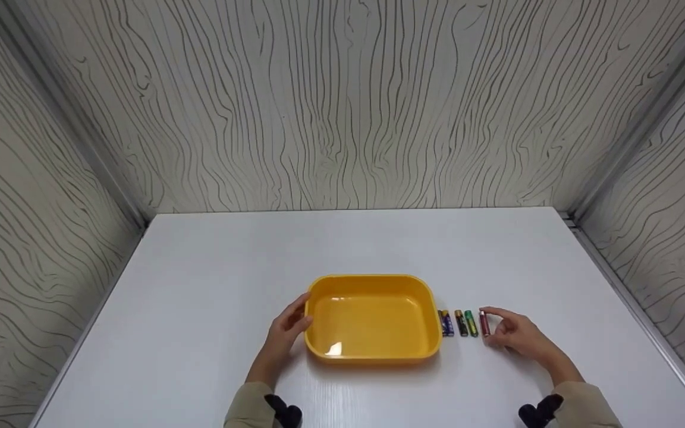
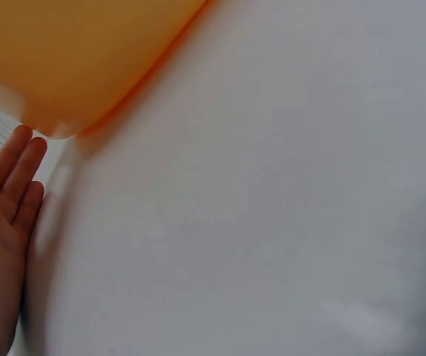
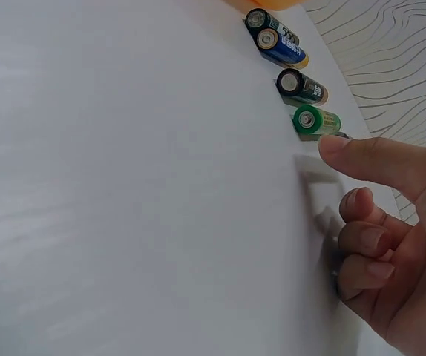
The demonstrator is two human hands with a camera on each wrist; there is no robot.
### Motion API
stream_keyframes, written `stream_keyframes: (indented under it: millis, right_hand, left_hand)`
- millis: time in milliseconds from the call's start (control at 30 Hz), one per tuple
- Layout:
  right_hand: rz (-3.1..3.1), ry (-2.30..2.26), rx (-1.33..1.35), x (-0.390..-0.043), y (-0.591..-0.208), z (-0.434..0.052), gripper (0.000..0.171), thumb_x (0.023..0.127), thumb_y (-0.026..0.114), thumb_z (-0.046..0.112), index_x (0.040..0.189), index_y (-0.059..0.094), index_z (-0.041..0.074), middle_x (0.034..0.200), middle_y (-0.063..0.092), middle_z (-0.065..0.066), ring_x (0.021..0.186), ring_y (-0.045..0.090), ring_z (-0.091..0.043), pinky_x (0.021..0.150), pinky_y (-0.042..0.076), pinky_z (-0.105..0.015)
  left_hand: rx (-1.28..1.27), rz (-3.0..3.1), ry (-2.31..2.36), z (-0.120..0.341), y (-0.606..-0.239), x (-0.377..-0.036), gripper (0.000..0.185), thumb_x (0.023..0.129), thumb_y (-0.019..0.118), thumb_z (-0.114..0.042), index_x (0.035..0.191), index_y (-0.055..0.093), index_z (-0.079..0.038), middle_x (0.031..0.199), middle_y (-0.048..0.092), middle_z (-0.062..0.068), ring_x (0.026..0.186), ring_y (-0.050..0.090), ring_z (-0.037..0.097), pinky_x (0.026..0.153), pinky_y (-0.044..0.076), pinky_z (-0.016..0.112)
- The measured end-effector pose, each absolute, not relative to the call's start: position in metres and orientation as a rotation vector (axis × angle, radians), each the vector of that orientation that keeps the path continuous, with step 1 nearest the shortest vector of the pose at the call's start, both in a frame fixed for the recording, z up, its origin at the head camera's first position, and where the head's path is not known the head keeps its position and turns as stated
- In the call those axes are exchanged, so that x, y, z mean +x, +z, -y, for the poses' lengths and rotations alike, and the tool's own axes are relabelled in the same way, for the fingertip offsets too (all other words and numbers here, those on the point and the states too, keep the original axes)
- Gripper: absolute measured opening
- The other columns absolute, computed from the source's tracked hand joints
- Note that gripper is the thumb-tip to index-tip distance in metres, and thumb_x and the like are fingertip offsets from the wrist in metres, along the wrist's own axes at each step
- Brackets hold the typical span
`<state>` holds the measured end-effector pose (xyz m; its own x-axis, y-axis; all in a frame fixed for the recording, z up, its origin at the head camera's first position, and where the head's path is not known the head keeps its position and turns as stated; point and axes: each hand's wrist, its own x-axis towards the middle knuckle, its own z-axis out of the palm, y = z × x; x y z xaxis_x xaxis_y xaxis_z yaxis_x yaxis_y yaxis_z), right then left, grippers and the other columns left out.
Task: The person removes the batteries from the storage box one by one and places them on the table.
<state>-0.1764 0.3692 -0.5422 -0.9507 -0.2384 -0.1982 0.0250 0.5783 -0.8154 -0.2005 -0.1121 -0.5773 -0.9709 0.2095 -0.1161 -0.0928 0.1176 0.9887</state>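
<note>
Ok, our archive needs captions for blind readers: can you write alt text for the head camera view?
A person's left hand rests against the left side of an empty yellow plastic tray on a white table, while the right hand touches a red battery, the last of a short row of batteries beside the tray.

White desk (image 1: 211, 285) under it all. Wavy-lined walls (image 1: 342, 101) at the back and both sides.
</note>
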Motion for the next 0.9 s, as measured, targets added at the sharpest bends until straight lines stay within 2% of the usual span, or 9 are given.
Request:
stream_keyframes:
  millis: [233, 567, 800, 900]
  right_hand:
    - [-2.545, -1.216, -0.186, -0.182, -0.540, -0.363, 0.067, 0.084, 0.071, 0.013, 0.140, 0.039, -0.007, 0.070, 0.051, 0.007, 0.058, 0.045, -0.001, 0.053, 0.040, -0.016]
    - [-2.561, -1.155, -0.136, -0.183, -0.538, -0.358, 0.066, 0.082, 0.071, 0.009, 0.140, 0.043, -0.003, 0.073, 0.051, 0.002, 0.061, 0.045, -0.005, 0.054, 0.040, -0.017]
    - [-2.550, -1.182, -0.165, -0.182, -0.540, -0.360, 0.070, 0.080, 0.071, 0.007, 0.141, 0.040, -0.004, 0.071, 0.049, 0.004, 0.060, 0.044, -0.004, 0.054, 0.039, -0.017]
    - [-2.540, -1.186, -0.169, -0.181, -0.540, -0.360, 0.072, 0.080, 0.072, 0.007, 0.143, 0.039, -0.003, 0.071, 0.049, 0.004, 0.060, 0.044, -0.003, 0.054, 0.039, -0.017]
  left_hand:
    - [0.124, -2.166, 1.954, 0.113, -0.574, -0.199, 0.062, 0.091, 0.059, -0.048, 0.147, 0.040, -0.027, 0.150, 0.046, 0.003, 0.134, 0.046, 0.023, 0.118, 0.035, 0.047]
    - [0.098, -2.187, 1.933, 0.112, -0.576, -0.199, 0.062, 0.090, 0.059, -0.052, 0.145, 0.042, -0.030, 0.148, 0.048, 0.002, 0.133, 0.047, 0.022, 0.118, 0.034, 0.049]
    - [0.128, -2.169, 1.961, 0.112, -0.577, -0.200, 0.060, 0.092, 0.059, -0.045, 0.146, 0.042, -0.025, 0.149, 0.047, 0.006, 0.132, 0.047, 0.023, 0.118, 0.035, 0.048]
    - [0.117, -2.155, 1.956, 0.112, -0.578, -0.200, 0.062, 0.090, 0.060, -0.048, 0.146, 0.042, -0.027, 0.149, 0.047, 0.005, 0.134, 0.046, 0.023, 0.118, 0.035, 0.047]
